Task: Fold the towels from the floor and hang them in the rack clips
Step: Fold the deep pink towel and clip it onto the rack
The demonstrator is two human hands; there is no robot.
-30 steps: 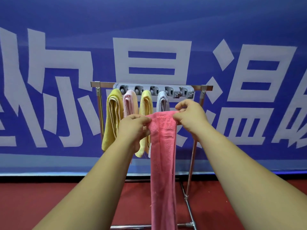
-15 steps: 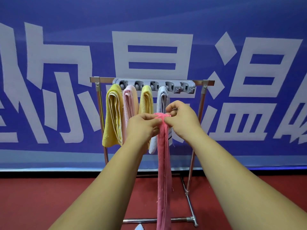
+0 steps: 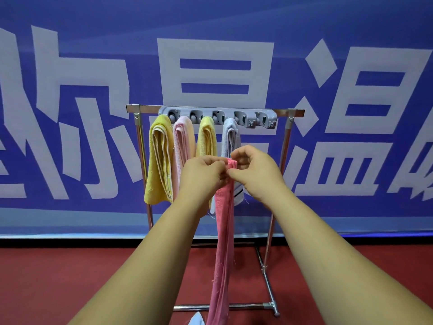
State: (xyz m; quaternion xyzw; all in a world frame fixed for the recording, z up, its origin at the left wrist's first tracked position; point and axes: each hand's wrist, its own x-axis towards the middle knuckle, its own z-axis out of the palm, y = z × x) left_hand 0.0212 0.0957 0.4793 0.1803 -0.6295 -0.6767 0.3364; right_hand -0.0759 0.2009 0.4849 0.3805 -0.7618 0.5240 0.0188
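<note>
**Coral towel pinched at its top edge in front of the rack**

Both hands are raised at mid-frame, close together and nearly touching. The left hand [image 3: 201, 177] and the right hand [image 3: 255, 174] hold the top end of the coral towel [image 3: 225, 242] between them. The left fingers [image 3: 215, 166] are curled and pressed together, pinching the towel's top from the left side. The right fingers [image 3: 242, 152] are curled too, with the thumb and forefinger pinching the same bunched edge from the right. A small tuft of coral cloth shows above the pinch.

The coral towel is gathered into a narrow strip. It hangs straight down from the hands, in the air, and runs out of the bottom of the frame, in front of the rack [image 3: 271, 221].

The rack is a metal frame standing on the red floor [image 3: 70, 277]. A grey clip strip [image 3: 218, 114] runs along its top bar. Folded towels hang from the four clips counted from the left: a yellow towel [image 3: 159, 160], a pink towel [image 3: 182, 141], a second yellow towel [image 3: 207, 137] and a grey towel [image 3: 229, 137]. The hands partly cover the lower parts of the last two.

A bit of pale cloth [image 3: 195, 320] lies on the floor at the bottom edge, just left of the coral towel. Behind the rack stretches a blue banner [image 3: 93, 55] with large white characters.
</note>
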